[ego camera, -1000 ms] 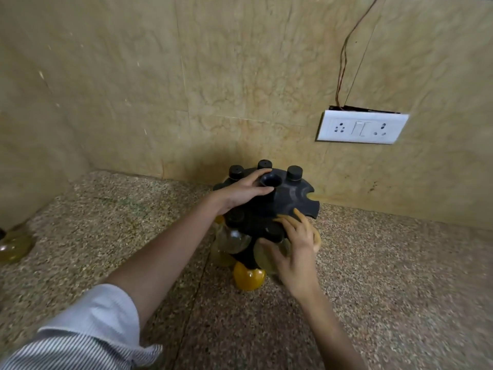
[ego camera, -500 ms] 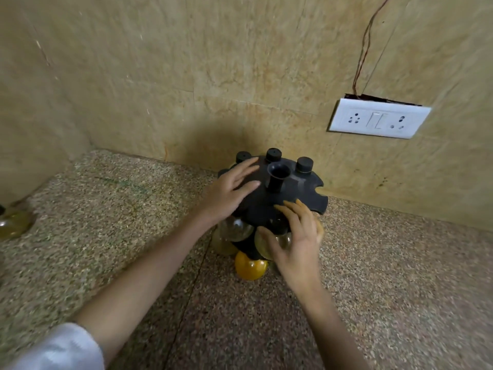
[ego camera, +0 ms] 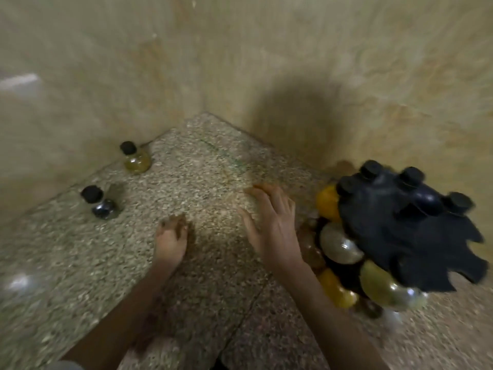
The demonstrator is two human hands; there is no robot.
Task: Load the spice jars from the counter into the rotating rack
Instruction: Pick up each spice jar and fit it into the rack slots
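The black rotating rack [ego camera: 408, 231] stands at the right, with several round jars hanging under its notched top. Two spice jars stand on the counter near the left wall: one with yellow-green contents [ego camera: 136, 161] and one with dark contents [ego camera: 102, 204], both black-capped. My left hand [ego camera: 170, 240] hovers over the middle of the counter, fingers curled down, holding nothing. My right hand [ego camera: 272, 222] is spread open just left of the rack, clear of it. The frame is blurred by motion.
The speckled granite counter [ego camera: 202, 263] fills a corner between two beige marble walls [ego camera: 240, 62]. A seam in the counter runs toward the bottom edge.
Both hands have left the rack and moved left over the counter. The view has swung left, bringing the two loose jars into sight and pushing the rack to the right.
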